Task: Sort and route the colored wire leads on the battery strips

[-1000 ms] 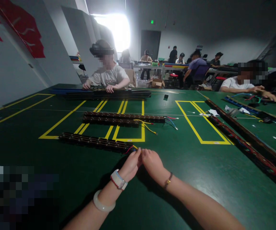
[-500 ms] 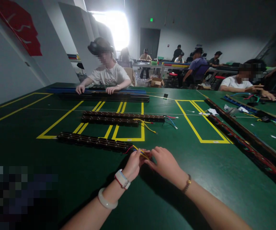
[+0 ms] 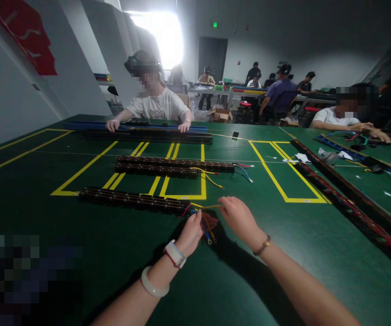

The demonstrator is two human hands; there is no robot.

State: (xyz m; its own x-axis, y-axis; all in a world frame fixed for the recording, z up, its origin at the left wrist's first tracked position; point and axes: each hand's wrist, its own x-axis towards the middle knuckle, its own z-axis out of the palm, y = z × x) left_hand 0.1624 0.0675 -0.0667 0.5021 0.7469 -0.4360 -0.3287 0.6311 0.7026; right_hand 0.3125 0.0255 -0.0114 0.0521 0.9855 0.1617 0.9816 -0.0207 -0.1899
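A long black bar with copper-coloured lines lies on the green table, with wires leaving its right end. My left hand is closed on some of these wires near that end. Below its fingers hang blue and yellow wires tipped with ring terminals. My right hand pinches a yellow wire and holds it stretched out to the right of the bar. Its far end is hidden in the fingers. Behind lie two similar black bars, also with loose wires at their right ends.
Yellow tape marks rectangles on the green table. Long wired strips and paper scraps lie at the right. Across the table, a person touches dark and blue rails. Another person sits at the far right.
My right hand has moved up and right, drawing the yellow wire out straight from the bundle. My left hand stays near the bar's end; blue and yellow wire ends now hang below it.
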